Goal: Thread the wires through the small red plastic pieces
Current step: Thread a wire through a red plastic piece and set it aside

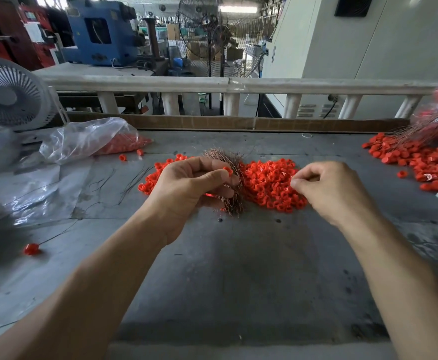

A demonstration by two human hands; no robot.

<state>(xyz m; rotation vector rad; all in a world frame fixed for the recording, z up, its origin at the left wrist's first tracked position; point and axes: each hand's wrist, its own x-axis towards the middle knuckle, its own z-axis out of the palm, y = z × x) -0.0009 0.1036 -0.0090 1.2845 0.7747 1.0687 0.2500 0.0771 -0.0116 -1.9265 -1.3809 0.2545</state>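
Forearms fill my near view, both reaching out over the grey table (238, 268). Behind them, the biggest thing on it is the main pile of red pieces (272, 185), spread mid-table beneath both hands. A second red pile (420, 165) sits far right with thin wires across it. A clear bag (88, 139) holding more red pieces lies far left. My left hand (186, 188) grips a bundle of copper wires (229, 188), its fingers curled round it, with one red piece (227, 170) pinched at the fingertips. My right hand (334, 188) has thumb and forefinger pressed together; what they pinch, I cannot tell. One stray red piece (31, 248) lies near-left.
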